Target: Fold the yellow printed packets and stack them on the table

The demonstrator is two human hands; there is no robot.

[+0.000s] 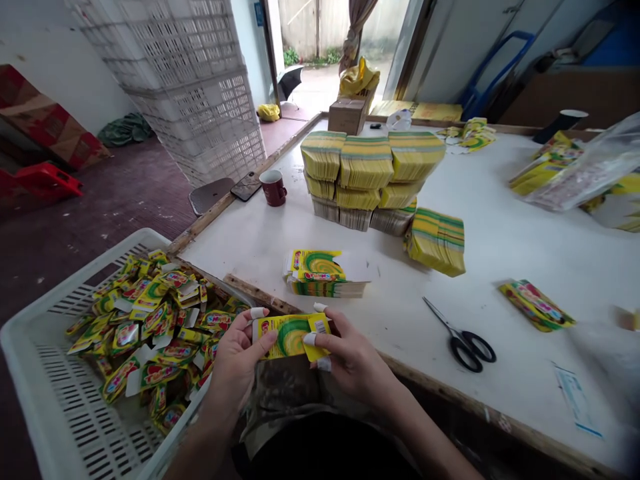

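Between both hands, just off the table's front edge, is a yellow and green printed carton (290, 335), its swirl pattern facing up. My left hand (244, 350) pinches its left end with the thumb on top. My right hand (345, 347) grips the right end, where a flap with a barcode shows. White covers wrap several fingertips. Just beyond the hands, a small stack of flat cartons (325, 275) lies on the table. To the left, a white plastic basket (55, 373) holds many folded cartons (160, 320).
Bundled flat cartons (367, 167) are piled on the white table (240, 243), with another bundle (435, 240) beside them. Black-handled scissors (463, 340) and a printed packet (537, 305) lie right. A maroon mug (273, 187) and phone (246, 186) sit near the left edge. Stacked crates (185, 80) stand behind.
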